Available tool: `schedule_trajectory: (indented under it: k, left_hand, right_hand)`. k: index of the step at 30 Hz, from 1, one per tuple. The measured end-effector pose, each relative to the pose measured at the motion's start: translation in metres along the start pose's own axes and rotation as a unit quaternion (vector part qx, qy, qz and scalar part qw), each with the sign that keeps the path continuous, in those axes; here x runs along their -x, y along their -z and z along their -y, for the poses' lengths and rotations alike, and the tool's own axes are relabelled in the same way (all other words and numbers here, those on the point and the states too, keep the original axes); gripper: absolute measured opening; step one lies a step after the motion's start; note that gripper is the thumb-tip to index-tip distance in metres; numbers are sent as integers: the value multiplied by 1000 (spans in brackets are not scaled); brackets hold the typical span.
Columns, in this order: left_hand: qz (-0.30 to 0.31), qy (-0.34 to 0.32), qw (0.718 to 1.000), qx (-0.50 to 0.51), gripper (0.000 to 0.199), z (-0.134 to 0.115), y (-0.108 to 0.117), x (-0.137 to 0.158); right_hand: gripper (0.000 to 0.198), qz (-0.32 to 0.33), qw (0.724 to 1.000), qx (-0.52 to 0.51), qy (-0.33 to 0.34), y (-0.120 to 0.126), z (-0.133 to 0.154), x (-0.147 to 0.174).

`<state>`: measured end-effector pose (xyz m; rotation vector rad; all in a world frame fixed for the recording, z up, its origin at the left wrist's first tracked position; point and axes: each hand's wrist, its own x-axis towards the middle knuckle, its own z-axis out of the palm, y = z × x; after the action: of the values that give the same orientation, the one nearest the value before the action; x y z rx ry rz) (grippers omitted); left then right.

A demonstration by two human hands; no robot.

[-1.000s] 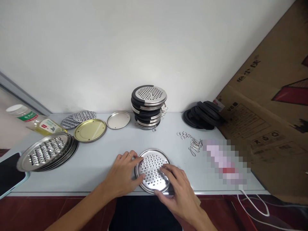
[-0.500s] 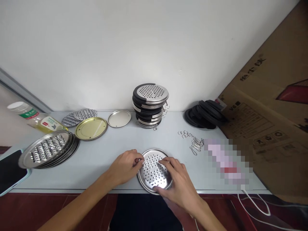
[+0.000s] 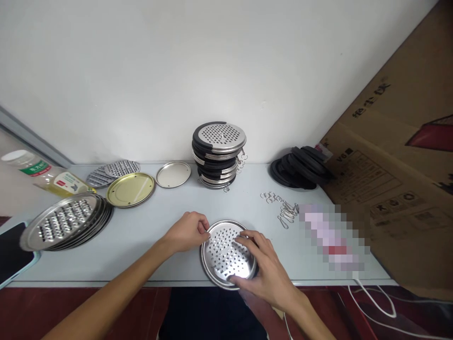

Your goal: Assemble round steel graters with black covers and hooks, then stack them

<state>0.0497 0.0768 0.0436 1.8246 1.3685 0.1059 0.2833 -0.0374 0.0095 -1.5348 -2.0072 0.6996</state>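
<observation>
A round metal grater (image 3: 224, 255) with rows of small raised holes lies at the table's front edge. My right hand (image 3: 267, 267) grips its right side, with fingertips and thumb resting on the perforated face. At the upper left rim is my left hand (image 3: 187, 231), its fingers curled and the thumb close to the index finger. Whether anything small sits in that pinch cannot be made out. Behind stands a stack of finished-looking round graters (image 3: 221, 137) with black edging and small rings. Wire hooks (image 3: 287, 212) and metal rings (image 3: 271, 197) lie to the right.
Leaning grater discs (image 3: 65, 224), a phone (image 3: 16, 250), a bottle (image 3: 53, 177), a gold-coloured lid (image 3: 130, 190) and a silver lid (image 3: 173, 174) occupy the left. Black curved pieces (image 3: 299, 167) lie back right, beside a cardboard box (image 3: 382, 189). A blurred-out item (image 3: 329, 236) is before it.
My left hand has drawn slightly left, from over the grater's face to its rim. My right hand keeps its hold, and the whole view has shifted a little.
</observation>
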Motion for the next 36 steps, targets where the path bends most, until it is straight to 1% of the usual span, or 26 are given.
schedule_trajectory:
  k: [8,16,23,28,32,36]
  left_hand:
    - [10,10,1000,7,14,1,1,-2]
    - [22,24,999,2,16,-1,1,-4]
    - [26,32,999,-15,13,-4,-1,-5]
    - [33,30,999,-24,12,-5,-1,-8]
    - [35,28,999,-25,13,-5,-2,-9]
    - [39,14,999,-20,15,-3,3,-11]
  right_hand:
    - [71,3,1000,-4,-1,-1,-1,0]
    - [74,4,1000,16,2,-2,-1,0]
    - [75,-1,999,32,26,-2,-2,-1]
    - [78,1,999,39,34,-1,-2,-1]
    - [76,-1,998,41,39,-1,-1,-1]
    - [79,-20,999,20,42,-3,-5,2]
